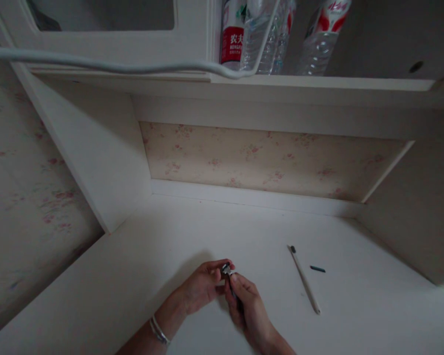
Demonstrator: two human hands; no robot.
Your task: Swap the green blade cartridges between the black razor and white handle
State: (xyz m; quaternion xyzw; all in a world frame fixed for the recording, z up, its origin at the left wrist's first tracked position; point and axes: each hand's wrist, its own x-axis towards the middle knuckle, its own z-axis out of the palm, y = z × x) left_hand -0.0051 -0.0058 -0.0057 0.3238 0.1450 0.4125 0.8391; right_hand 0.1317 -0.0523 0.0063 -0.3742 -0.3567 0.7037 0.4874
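Low in the middle of the head view, my right hand (247,301) is closed around the dark handle of a small razor (227,269). Its silver and black head points up and away from me. My left hand (205,286), with bracelets at the wrist, has its thumb and fingers closed about the razor's head. The fingers partly hide both the head and the handle. To the right of my hands lies a toothbrush (305,281) with a pale handle and dark bristles. Beside it rests a short, thin dark strip (317,268), possibly a razor cartridge.
The white desktop (163,236) is bounded by a left side panel (107,148) and a back strip with floral wallpaper above. Overhead, a shelf holds several plastic bottles (320,47). A white bar or cable (133,66) crosses in front of the cabinet.
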